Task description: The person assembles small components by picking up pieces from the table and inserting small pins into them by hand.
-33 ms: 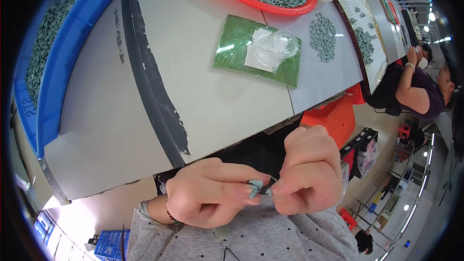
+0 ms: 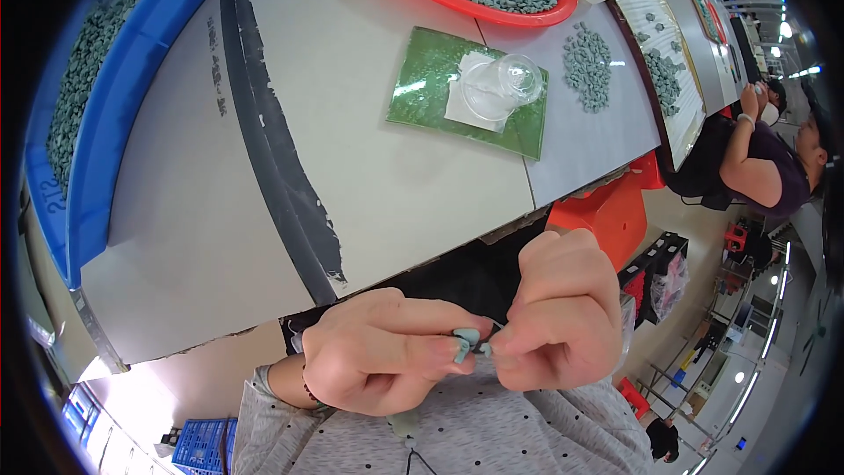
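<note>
In front of my body, just below the table's near edge, my two hands are close together. My left hand (image 2: 374,352) is closed, pinching a small pale green piece (image 2: 467,335) between thumb and forefinger. Curled in a pinch, my right hand (image 2: 567,321) has a tiny green bit (image 2: 484,348) at its fingertips. That bit is right beside the left hand's piece; whether the two touch or are joined I cannot tell. The fingers cover most of both pieces.
A green board (image 2: 413,92) carries a clear plastic cup (image 2: 519,79). Small green pieces fill a red basin (image 2: 563,9) and a blue bin (image 2: 97,167); a loose pile (image 2: 587,70) lies right of the board. At far right sits another person (image 2: 756,167). An orange stool (image 2: 607,215) stands below the table.
The tiny green bit and my right fingertips have shifted very slightly left, toward the left hand. All else looks the same.
</note>
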Motion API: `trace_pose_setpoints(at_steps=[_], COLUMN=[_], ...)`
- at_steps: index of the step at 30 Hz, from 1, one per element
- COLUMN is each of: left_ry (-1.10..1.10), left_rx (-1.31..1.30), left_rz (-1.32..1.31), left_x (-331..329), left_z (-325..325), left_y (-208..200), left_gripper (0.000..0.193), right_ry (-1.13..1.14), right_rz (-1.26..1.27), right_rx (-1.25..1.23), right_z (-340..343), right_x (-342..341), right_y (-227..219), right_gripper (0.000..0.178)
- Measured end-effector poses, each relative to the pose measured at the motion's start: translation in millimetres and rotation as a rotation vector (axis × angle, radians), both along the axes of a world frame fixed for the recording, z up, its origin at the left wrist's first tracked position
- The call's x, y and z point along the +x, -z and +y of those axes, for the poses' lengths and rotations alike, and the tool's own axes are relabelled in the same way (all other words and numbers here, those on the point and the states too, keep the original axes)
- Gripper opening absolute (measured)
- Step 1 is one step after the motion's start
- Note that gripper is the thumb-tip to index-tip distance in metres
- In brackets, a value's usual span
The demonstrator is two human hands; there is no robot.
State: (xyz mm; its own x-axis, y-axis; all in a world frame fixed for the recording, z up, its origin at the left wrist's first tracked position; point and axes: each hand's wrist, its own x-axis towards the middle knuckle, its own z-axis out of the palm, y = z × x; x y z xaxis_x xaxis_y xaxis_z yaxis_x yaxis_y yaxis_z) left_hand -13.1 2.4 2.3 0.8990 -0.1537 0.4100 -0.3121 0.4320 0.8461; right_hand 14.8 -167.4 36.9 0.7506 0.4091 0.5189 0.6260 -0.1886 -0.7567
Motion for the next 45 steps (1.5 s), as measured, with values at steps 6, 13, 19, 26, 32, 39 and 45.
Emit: trace_pose_setpoints(at_steps=[6, 13, 19, 26, 32, 39, 45], left_ry=[-0.089, -0.032, -0.098, -0.027, 0.183, 0.332, 0.358], left_rx=[0.098, 0.277, 0.239, 0.158, -0.221, -0.297, -0.363], left_rz=[-0.014, 0.007, 0.072, 0.121, 0.35, 0.492, 0.54], left_x=[-8.3, -5.3, -9.6, -9.1, -5.9, -6.4, 0.0], left_z=[-3.8, 4.5, -0.2, -0.5, -1.6, 0.7, -6.7], left_y=[-1.1, -5.7, -9.5, -5.1, -6.1, -2.7, -8.3], left_gripper=[0.023, 0.029, 0.029, 0.022, 0.015, 0.016, 0.011], right_ry=[0.04, -0.011, -0.115, -0.162, -0.135, -0.109, -0.05], right_rz=[-0.118, -0.319, -0.338, -0.336, -0.169, -0.196, -0.185], right_rx=[-0.133, -0.226, -0.214, -0.197, -0.054, -0.079, -0.142], right_z=[0.4, -4.3, -3.2, -10.2, -6.5, -3.1, -14.9], right_x=[-0.9, 9.2, 16.3, 20.3, 21.1, 18.0, 22.3], right_y=[-4.5, -7.8, -13.2, -13.3, -3.0, -3.7, -8.8], right_gripper=[0.021, 0.018, 0.02, 0.018, 0.028, 0.025, 0.019])
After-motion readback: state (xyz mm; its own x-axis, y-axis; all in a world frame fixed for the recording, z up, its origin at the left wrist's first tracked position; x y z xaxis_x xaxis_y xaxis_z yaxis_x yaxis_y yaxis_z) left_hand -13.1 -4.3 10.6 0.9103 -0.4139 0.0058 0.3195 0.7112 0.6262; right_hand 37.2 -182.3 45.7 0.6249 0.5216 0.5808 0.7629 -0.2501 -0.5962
